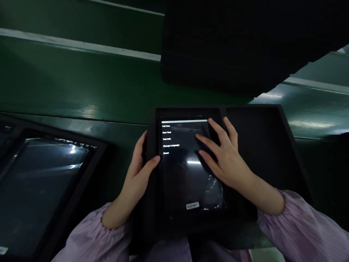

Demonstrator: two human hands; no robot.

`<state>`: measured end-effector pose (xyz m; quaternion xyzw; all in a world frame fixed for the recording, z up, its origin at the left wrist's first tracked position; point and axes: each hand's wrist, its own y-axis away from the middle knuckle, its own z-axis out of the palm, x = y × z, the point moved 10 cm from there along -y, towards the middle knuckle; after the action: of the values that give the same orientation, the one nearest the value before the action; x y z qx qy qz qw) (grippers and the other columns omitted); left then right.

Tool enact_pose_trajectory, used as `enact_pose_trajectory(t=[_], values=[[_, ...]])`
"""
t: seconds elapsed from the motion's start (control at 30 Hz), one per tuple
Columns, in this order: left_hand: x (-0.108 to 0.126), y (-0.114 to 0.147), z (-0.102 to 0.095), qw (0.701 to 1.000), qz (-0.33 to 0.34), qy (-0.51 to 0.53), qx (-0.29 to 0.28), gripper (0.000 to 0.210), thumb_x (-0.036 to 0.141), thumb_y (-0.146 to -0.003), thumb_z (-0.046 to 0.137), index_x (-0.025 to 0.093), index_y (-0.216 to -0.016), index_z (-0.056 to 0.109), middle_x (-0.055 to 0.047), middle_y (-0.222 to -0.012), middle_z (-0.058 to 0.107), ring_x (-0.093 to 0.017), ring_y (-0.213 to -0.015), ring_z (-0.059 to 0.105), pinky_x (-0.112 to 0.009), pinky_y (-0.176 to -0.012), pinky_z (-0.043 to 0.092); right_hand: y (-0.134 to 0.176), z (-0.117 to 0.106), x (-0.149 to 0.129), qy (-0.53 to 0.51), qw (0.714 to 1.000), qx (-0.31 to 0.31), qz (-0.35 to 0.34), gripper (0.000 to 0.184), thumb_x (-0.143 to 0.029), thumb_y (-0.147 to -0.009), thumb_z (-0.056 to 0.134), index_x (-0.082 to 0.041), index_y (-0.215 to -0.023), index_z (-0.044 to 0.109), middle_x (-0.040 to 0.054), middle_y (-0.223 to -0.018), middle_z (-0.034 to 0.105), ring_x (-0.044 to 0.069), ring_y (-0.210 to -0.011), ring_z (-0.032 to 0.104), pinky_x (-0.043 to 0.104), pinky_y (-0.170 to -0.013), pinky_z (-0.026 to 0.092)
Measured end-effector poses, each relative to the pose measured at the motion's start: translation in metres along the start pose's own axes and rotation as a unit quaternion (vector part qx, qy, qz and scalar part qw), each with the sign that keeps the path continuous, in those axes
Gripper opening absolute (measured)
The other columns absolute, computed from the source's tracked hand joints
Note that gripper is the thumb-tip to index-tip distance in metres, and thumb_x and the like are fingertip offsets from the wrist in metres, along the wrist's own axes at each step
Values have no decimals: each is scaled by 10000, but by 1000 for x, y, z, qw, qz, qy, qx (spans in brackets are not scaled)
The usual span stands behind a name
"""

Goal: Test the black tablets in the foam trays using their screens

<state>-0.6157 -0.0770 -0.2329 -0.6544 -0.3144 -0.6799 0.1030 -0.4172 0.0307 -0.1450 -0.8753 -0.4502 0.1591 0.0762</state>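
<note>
A tablet (180,174) with a lit dark screen lies in the left compartment of a black tray (223,112). White menu lines such as "Full Test" and "Item Test" show on its screen, and a small barcode label (192,206) sits near the bottom. Clear film wrinkles at its lower right. My left hand (137,178) grips the tray's left wall, fingers outside and thumb on top beside the tablet's edge. Over the tablet's upper right, my right hand (229,160) is spread, its fingertips at or just above the screen; contact is hard to tell.
To the left, another black tray (100,143) holds a second tablet (40,182) with a dark, glossy screen. A tall dark stack (212,47) stands beyond my tray. Underneath is a green surface (81,80) with pale strips across it.
</note>
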Motion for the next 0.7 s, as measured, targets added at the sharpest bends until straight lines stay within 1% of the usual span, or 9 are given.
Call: enact_pose_trajectory(t=[0.07, 0.17, 0.33, 0.4, 0.57, 0.7], values=[[0, -1, 1, 1000, 3, -3, -8, 780, 324, -836, 721, 310, -1574, 468, -34, -1655, 484, -322, -1568, 388, -489, -1295, 356, 0, -4, 1, -10, 1000, 9, -3, 394, -379, -1072, 499, -248, -1418, 633, 134, -1669, 423, 441, -1606, 235, 764, -1207, 346], [-2, -2, 2, 1000, 3, 0, -26, 857, 319, -816, 738, 292, -1607, 410, -54, -1677, 452, -328, -1573, 378, -491, -1291, 357, -4, -14, 5, -17, 999, 33, -10, 355, -338, -1071, 499, -276, -1386, 650, 100, -1625, 491, 406, -1585, 305, 731, -1217, 358], [-5, -2, 10, 997, 15, -8, -77, 997, 311, -788, 771, 330, -1661, 289, -56, -1733, 358, -345, -1612, 294, -521, -1309, 301, -11, -18, 13, -31, 998, 56, -7, 315, -282, -1058, 514, -272, -1316, 696, 84, -1541, 581, 385, -1544, 388, 680, -1215, 393], [-6, -2, 9, 996, 19, -8, -84, 998, 316, -795, 769, 342, -1664, 280, -51, -1746, 331, -351, -1622, 263, -530, -1310, 291, -12, -17, 12, -42, 997, 65, -14, 310, -257, -1050, 526, -260, -1304, 702, 90, -1505, 612, 376, -1523, 421, 659, -1206, 415], [-7, -1, 8, 996, 14, -8, -88, 969, 310, -815, 751, 348, -1663, 283, -44, -1756, 312, -338, -1623, 264, -514, -1319, 268, -10, -20, 11, -43, 996, 79, -11, 283, -224, -1042, 528, -249, -1241, 729, 90, -1423, 665, 349, -1478, 483, 629, -1189, 441], [-6, -2, 9, 996, 21, -17, -84, 965, 352, -835, 751, 342, -1668, 264, -73, -1733, 352, -342, -1595, 334, -513, -1299, 315, -11, -20, 11, -43, 997, 69, -1, 285, -237, -1044, 518, -255, -1220, 742, 90, -1398, 681, 350, -1457, 512, 631, -1182, 449]])
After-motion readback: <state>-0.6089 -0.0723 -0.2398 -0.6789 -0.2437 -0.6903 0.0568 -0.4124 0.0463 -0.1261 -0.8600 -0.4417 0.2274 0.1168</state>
